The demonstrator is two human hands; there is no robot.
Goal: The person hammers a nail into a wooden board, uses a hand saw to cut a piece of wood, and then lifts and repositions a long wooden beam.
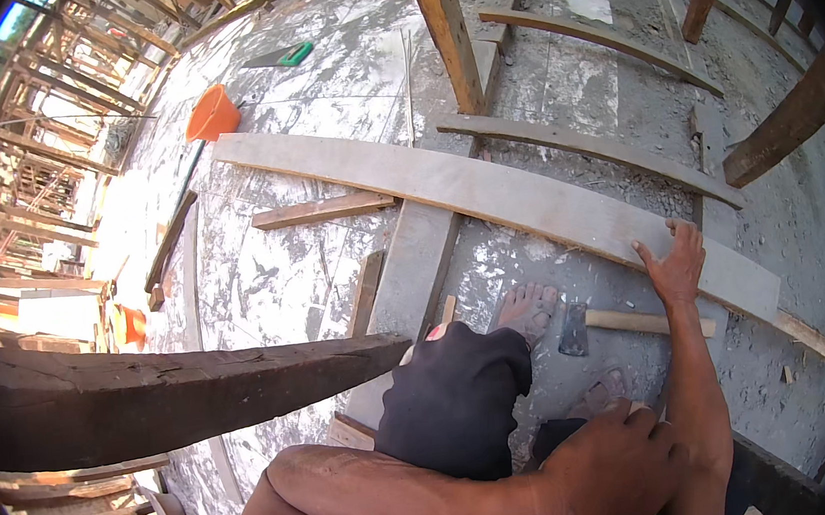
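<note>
A long pale board [405, 188] lies diagonally across timbers on the grey floor. My right hand [672, 255] grips it near its right end, thumb apart from bent fingers. Low at the bottom, my left hand [610, 463] has curled fingers beside my right forearm; what lies under them is hidden. Between my feet and right arm rests a tool with a dark metal head [573, 331] and wooden handle [646, 321]. My bare left foot [524, 311] is just short of the board. A thick dark beam [156, 400] juts in from the left beside my knee.
Upright posts [443, 23] stand at top and right. An orange bucket [211, 111], a green-handled saw [276, 57] and short offcuts [322, 210] lie beyond the board. Shorter planks [593, 153] lie parallel behind it. Timber framework [38, 236] fills the left side, with another orange container [128, 326].
</note>
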